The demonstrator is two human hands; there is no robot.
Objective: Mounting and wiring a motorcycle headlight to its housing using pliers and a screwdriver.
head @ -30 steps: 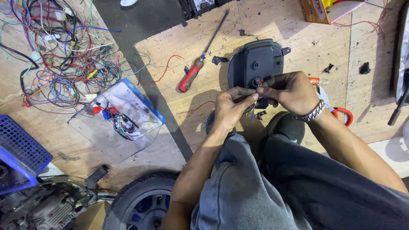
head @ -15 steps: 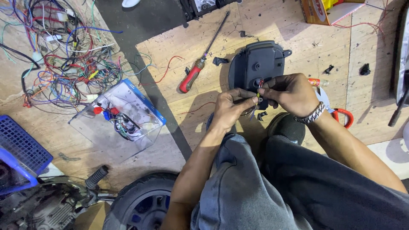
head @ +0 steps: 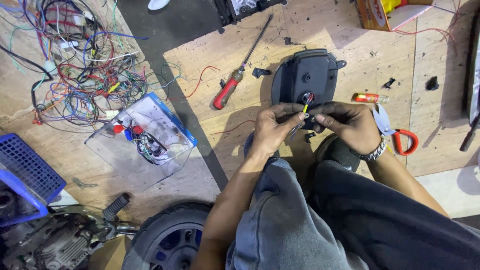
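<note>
Head view: both hands' fingers (head: 300,116) pinch closed on thin wires (head: 306,104) over black housing (head: 307,72).

The fingers (head: 300,116) of both hands cover the thin wires (head: 306,102) where they are pinched, so the joint, perhaps a bare splice, is too small to tell. The right hand (head: 350,125) hides most of the red-handled pliers (head: 402,140). The blue crate (head: 25,175), orange box (head: 372,12) and tyre (head: 170,240) run off the picture's edges.
</note>
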